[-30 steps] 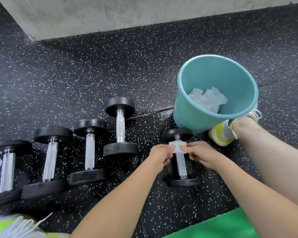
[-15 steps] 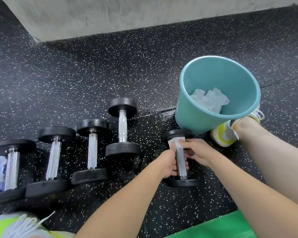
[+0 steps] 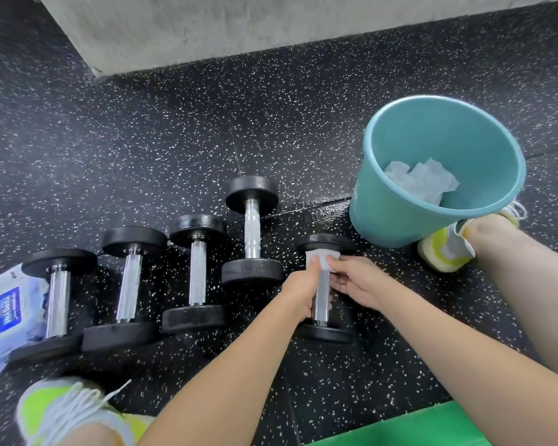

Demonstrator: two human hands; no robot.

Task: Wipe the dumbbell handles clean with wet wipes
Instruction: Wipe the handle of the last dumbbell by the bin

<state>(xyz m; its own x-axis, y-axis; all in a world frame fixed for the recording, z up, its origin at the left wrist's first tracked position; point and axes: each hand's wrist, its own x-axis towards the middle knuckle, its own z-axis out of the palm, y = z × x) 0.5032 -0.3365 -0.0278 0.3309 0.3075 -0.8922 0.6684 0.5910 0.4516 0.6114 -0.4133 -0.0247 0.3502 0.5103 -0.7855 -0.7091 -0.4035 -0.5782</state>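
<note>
The dumbbell (image 3: 322, 288) being cleaned lies on the floor (image 3: 271, 123) right under both hands, its chrome handle running straight away from the person — one black end near, one far by the teal bucket (image 3: 384, 214). The left hand (image 3: 300, 291) is wrapped round the handle's middle, thumb up on the wet wipe (image 3: 326, 257). The right hand (image 3: 355, 281) pinches that wipe at the far end — so I'd judge the stroke must travel lengthwise, toward the body.

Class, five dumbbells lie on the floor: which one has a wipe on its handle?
The rightmost dumbbell, nearest the teal bucket. Both hands hold a white wipe at its handle's far end; the other four handles are bare.
</note>
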